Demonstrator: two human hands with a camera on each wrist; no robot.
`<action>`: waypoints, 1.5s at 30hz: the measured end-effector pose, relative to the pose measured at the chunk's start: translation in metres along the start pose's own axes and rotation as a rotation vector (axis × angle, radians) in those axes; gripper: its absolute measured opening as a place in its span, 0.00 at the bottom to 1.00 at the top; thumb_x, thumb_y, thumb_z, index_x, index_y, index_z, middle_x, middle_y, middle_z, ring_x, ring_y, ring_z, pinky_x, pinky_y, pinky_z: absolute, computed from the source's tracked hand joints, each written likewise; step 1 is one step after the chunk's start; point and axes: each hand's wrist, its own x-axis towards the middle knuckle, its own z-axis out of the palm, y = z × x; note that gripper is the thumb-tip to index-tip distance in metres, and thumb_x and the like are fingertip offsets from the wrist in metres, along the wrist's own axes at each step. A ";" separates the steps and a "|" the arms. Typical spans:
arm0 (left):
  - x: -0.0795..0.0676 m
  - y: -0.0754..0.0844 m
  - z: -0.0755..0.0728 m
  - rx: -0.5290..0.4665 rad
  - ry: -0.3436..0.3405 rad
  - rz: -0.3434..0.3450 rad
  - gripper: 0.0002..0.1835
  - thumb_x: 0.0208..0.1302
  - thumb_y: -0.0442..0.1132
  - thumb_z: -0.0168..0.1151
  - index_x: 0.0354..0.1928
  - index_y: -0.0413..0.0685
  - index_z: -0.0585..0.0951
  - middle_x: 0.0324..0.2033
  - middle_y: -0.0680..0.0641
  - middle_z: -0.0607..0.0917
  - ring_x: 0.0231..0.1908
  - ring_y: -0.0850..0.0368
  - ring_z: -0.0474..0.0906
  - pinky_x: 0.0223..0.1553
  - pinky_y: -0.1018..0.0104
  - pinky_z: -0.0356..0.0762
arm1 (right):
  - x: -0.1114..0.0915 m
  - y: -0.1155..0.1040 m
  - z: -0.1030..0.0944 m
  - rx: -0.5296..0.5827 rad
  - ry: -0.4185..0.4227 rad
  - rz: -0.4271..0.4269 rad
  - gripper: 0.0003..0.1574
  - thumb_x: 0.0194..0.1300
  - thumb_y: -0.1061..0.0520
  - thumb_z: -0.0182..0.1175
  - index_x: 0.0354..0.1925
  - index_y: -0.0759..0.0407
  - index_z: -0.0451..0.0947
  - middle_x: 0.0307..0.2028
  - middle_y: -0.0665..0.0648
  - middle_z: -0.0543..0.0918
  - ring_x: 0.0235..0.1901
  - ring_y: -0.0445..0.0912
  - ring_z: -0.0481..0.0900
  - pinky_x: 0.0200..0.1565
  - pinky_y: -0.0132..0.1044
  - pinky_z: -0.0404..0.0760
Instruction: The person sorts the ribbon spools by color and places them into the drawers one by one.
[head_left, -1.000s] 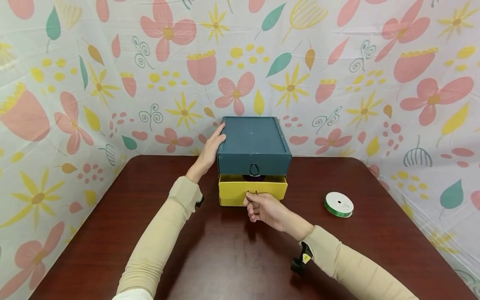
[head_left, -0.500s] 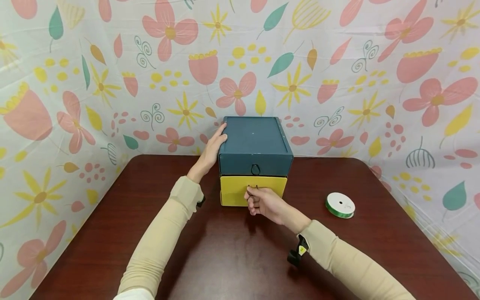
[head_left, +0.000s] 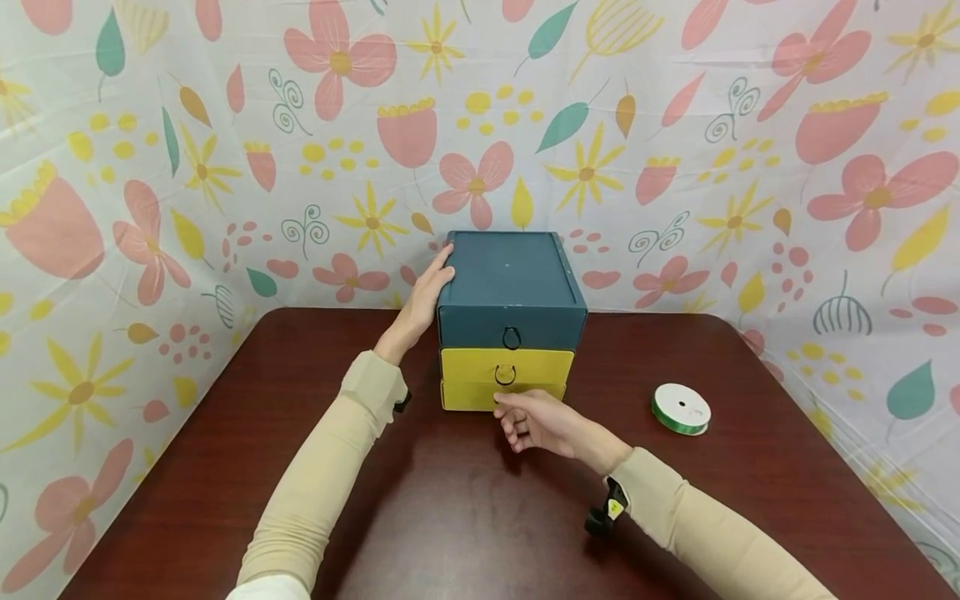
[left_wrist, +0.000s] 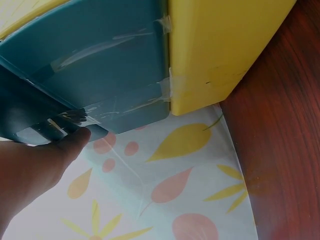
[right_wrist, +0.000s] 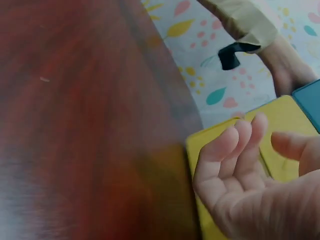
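A two-tier drawer box stands at the back of the table, its blue upper drawer (head_left: 480, 327) above a yellow lower drawer (head_left: 465, 379). Both fronts sit flush and each has a dark pull loop; the yellow drawer's loop (head_left: 506, 375) hangs free. My left hand (head_left: 422, 304) rests against the top left edge of the blue casing (left_wrist: 110, 65), fingers extended. Just in front of the yellow drawer is my right hand (head_left: 543, 423), its fingers loosely bent and holding nothing. In the right wrist view, that hand (right_wrist: 250, 185) shows a gap between thumb and fingers.
A white spool of green ribbon (head_left: 680, 409) lies on the dark red-brown table (head_left: 450, 517), right of the box. Behind the table hangs a flower-print cloth (head_left: 300, 150).
The yellow drawer has slid in from partly out to flush, hiding the dark item inside. My right hand has let go of its loop and dropped slightly. The left hand keeps its place.
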 end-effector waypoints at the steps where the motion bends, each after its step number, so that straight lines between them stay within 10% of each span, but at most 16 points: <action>1: 0.000 0.000 0.000 0.001 0.001 0.001 0.31 0.77 0.47 0.35 0.78 0.53 0.45 0.77 0.51 0.43 0.77 0.52 0.37 0.74 0.45 0.41 | -0.001 0.002 0.000 -0.004 0.014 0.030 0.21 0.71 0.43 0.52 0.36 0.59 0.75 0.19 0.48 0.76 0.21 0.42 0.72 0.32 0.35 0.77; 13: 0.000 0.000 0.002 0.004 -0.001 0.004 0.31 0.77 0.47 0.35 0.77 0.53 0.45 0.77 0.52 0.43 0.77 0.52 0.37 0.74 0.45 0.41 | 0.016 0.015 -0.002 0.204 0.004 0.130 0.31 0.75 0.43 0.45 0.55 0.70 0.69 0.23 0.48 0.75 0.24 0.40 0.71 0.33 0.32 0.77; 45: 0.001 -0.001 -0.001 0.003 -0.001 -0.012 0.30 0.77 0.48 0.34 0.78 0.56 0.45 0.77 0.52 0.43 0.77 0.52 0.39 0.74 0.45 0.41 | 0.014 0.034 0.012 0.365 -0.030 0.054 0.20 0.78 0.53 0.42 0.38 0.57 0.79 0.21 0.46 0.74 0.22 0.36 0.70 0.32 0.28 0.73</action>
